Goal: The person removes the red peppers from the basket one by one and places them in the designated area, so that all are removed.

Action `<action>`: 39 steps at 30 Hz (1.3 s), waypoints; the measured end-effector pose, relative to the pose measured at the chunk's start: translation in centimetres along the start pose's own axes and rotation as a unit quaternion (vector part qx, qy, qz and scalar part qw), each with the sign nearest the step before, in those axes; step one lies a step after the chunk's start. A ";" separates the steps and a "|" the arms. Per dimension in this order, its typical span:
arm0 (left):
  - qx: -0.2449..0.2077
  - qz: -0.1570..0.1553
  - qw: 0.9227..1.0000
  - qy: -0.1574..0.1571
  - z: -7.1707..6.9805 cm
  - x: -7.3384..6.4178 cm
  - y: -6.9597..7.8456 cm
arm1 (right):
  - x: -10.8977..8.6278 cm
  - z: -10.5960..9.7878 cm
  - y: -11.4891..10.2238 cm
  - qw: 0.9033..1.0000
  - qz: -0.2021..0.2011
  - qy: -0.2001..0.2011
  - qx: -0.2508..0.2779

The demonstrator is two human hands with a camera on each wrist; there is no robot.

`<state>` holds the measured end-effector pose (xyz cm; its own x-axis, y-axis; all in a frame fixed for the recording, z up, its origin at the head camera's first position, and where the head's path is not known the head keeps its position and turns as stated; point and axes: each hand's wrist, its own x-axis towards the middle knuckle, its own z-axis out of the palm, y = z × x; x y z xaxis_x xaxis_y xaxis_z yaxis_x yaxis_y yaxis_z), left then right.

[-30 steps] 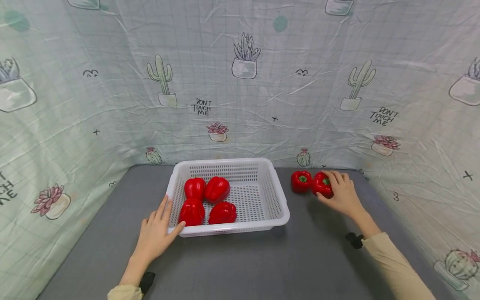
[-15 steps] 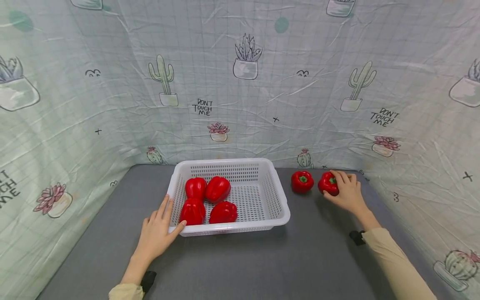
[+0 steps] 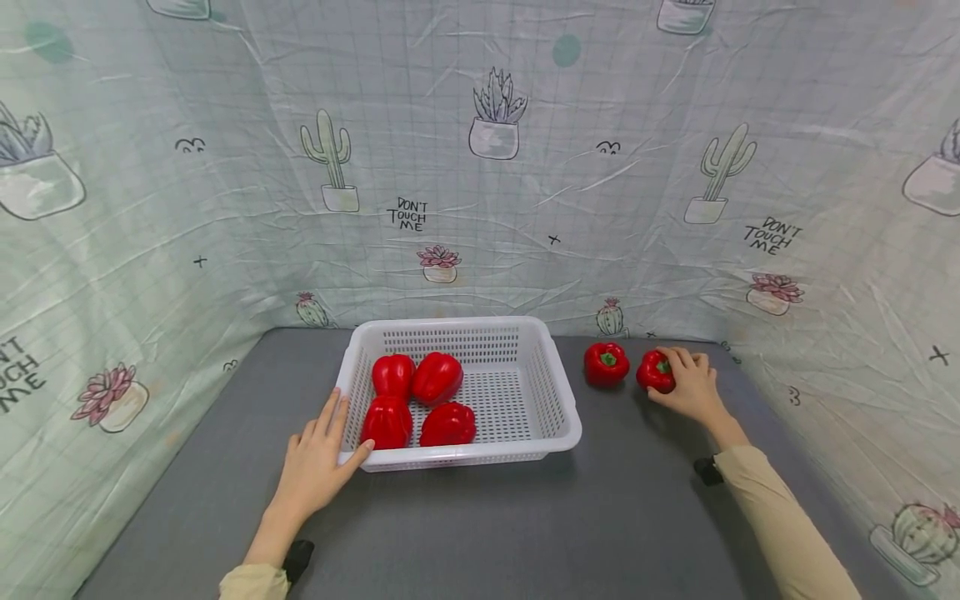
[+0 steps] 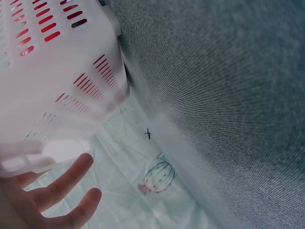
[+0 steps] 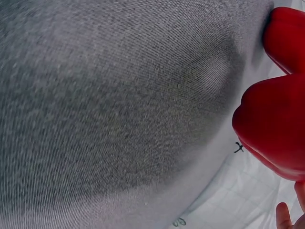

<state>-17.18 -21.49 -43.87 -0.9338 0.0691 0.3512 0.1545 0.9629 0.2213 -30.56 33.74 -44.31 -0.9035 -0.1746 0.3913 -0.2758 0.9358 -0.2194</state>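
Printed cloth: we see it (image 3: 570, 183) fill the upper frame and both side edges.
Grey table: it (image 3: 495, 533) spans the lower frame.
White basket: it (image 3: 487, 455) sits at centre; we see four red peppers (image 3: 438, 378) inside, grouped toward its left half.
Left hand: at lower left, our left hand (image 3: 318, 454) rests on the basket's near-left corner, fingers spread and nearly straight, thumb on the front rim. We judge light pressure enough to steady it.
Right hand: at centre right, our right hand (image 3: 688, 385) holds a pepper, thumb on the near side, fingers curled over the top.
Held pepper: it (image 3: 654, 372) is right of the basket; we cannot tell whether it touches the table. Its glossy skin probably slips, so we should grip the broad walls evenly.
Loose pepper: it (image 3: 606, 364) stands between basket and held pepper, apart from both; we should avoid bumping it.
Green stem: it (image 3: 663, 367) likely makes a poor handhold for us.
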 end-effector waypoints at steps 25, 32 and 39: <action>-0.006 -0.001 1.000 -0.003 0.0 0.0 0.0 | 1.6 1.1 0.6 0.996 0.056 -0.065 0.023; -0.009 0.000 1.000 0.000 0.1 0.0 -0.1 | 1.9 1.4 0.6 0.996 0.057 -0.060 0.021; -0.013 0.000 1.000 0.001 0.2 0.0 -0.2 | 2.4 1.5 0.2 0.995 0.048 -0.089 0.013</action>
<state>-17.28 -21.59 -44.04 -0.9332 0.0690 0.3526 0.1634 0.9555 0.2454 -33.27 33.06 -44.76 -0.9692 -0.1394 0.2030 -0.1924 0.9432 -0.2710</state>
